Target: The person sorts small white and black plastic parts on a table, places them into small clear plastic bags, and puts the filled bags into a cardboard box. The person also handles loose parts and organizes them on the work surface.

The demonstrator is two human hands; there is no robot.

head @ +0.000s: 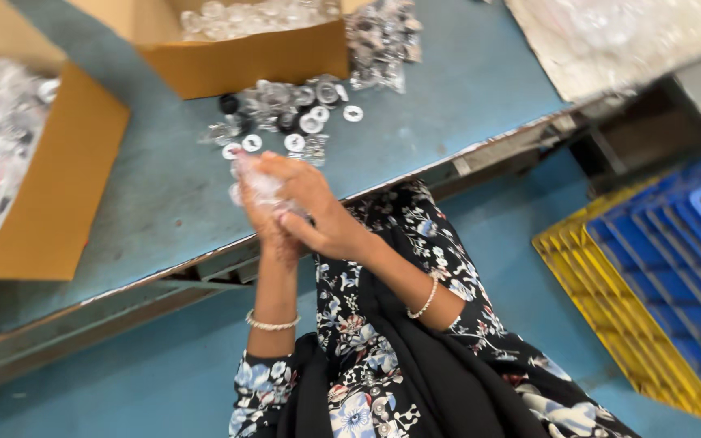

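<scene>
Between both hands (pixel 298 212), a crinkled clear packet (pixel 258 188).

Table (pixel 448 89) blue-grey. Boxes (pixel 245 57) brown cardboard. Small parts (pixel 302 109) silver, white, some black. Bag (pixel 257 186) clear. Sleeves (pixel 440 243) black with white-blue floral print. Bangles (pixel 272 324) pale. Crates (pixel 659 268) blue over yellow. Floor (pixel 164 373) blue.

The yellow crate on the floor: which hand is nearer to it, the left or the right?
Right. The right hand is on the side facing the yellow crate. The left hand is pressed against it on the far side. Both hold a clear bag over the table edge.
</scene>
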